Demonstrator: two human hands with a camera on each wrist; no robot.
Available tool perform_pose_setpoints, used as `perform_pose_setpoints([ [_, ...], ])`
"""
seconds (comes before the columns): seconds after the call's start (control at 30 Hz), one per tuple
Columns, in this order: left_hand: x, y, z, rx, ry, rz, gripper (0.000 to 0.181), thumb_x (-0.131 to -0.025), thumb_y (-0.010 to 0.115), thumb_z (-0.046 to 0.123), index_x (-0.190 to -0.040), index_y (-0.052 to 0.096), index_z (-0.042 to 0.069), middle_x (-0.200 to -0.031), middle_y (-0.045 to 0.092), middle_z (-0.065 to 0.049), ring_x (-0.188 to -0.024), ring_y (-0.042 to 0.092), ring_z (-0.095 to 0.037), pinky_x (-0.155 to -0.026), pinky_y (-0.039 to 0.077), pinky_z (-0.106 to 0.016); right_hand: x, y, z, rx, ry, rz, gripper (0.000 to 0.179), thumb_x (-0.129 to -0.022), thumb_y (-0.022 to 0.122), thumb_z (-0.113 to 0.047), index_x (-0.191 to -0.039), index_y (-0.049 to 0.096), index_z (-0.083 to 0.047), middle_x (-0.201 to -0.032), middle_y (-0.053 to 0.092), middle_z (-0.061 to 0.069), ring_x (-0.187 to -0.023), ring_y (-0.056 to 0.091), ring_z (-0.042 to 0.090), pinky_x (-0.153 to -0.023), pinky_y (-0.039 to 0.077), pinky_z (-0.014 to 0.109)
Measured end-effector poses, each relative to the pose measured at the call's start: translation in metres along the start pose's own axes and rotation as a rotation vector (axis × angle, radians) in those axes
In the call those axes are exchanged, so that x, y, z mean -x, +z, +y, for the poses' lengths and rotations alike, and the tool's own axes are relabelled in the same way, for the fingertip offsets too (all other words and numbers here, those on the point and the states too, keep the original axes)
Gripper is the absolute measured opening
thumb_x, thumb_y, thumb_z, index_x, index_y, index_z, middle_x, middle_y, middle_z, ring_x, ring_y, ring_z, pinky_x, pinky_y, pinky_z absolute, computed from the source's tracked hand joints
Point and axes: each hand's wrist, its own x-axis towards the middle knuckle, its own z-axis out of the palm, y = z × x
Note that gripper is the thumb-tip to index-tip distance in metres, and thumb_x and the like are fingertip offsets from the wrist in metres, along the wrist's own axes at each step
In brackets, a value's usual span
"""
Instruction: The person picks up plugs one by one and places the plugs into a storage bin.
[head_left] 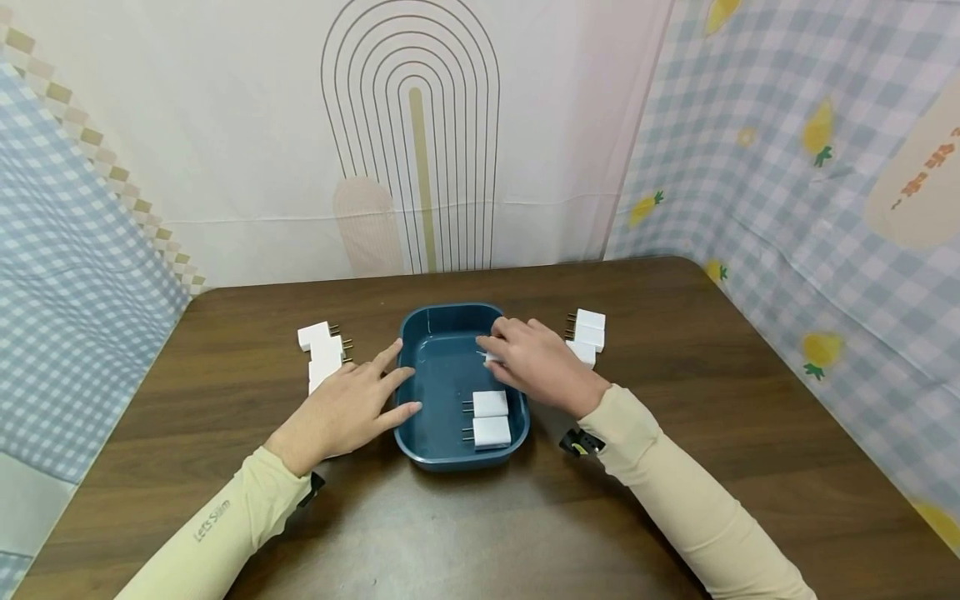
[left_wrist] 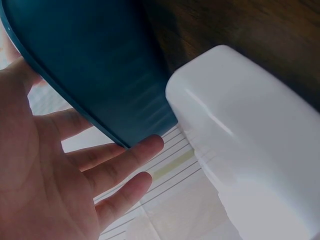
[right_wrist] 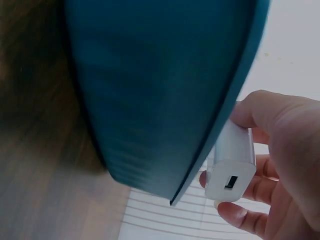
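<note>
Pinching a white charger (right_wrist: 232,150) between thumb and fingers, closed just to its width, our right hand (head_left: 536,358) hangs over the right side of the blue tub (head_left: 442,375); two more chargers (head_left: 492,432) lie inside, nearer us than that grip. Across from it, our left hand (head_left: 352,408) spreads wide, holding nothing. We'd likely do best lining ours up with that pair, lowering gently.
</note>
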Motion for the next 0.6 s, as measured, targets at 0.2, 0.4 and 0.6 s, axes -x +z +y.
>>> perform_pose_setpoints([
  [0.2, 0.0000, -0.0003, 0.0006, 0.007, -0.008, -0.011, 0.064, -0.100, 0.050, 0.059, -0.144, 0.057, 0.012, -0.164, 0.032, -0.019, -0.136, 0.056, -0.035, -0.110, 0.044, -0.057, -0.0022, 0.0014, -0.0070, -0.022, -0.029, 0.010, 0.038, -0.098, 0.069, -0.028, -0.131, 0.068, -0.010, -0.111, 0.067, 0.007, -0.090, 0.061, 0.017, -0.073, 0.050, 0.029],
  [0.4, 0.0016, 0.0004, 0.0007, 0.011, -0.006, -0.013, 0.066, -0.101, 0.047, 0.060, -0.145, 0.056, 0.012, -0.165, 0.031, -0.018, -0.135, 0.056, -0.035, -0.110, 0.043, -0.058, -0.0019, 0.0049, -0.0098, -0.047, -0.046, 0.003, 0.037, -0.097, 0.070, -0.027, -0.130, 0.069, -0.010, -0.109, 0.066, 0.006, -0.089, 0.062, 0.015, -0.074, 0.051, 0.027],
  [0.6, 0.0007, 0.0000, 0.0008, 0.011, -0.005, -0.013, 0.066, -0.101, 0.048, 0.060, -0.145, 0.056, 0.012, -0.165, 0.031, -0.018, -0.136, 0.056, -0.035, -0.110, 0.043, -0.058, -0.0015, 0.0074, -0.0106, -0.052, -0.059, -0.009, 0.036, -0.099, 0.067, -0.029, -0.129, 0.069, -0.009, -0.109, 0.066, 0.005, -0.085, 0.061, 0.014, -0.073, 0.052, 0.027],
])
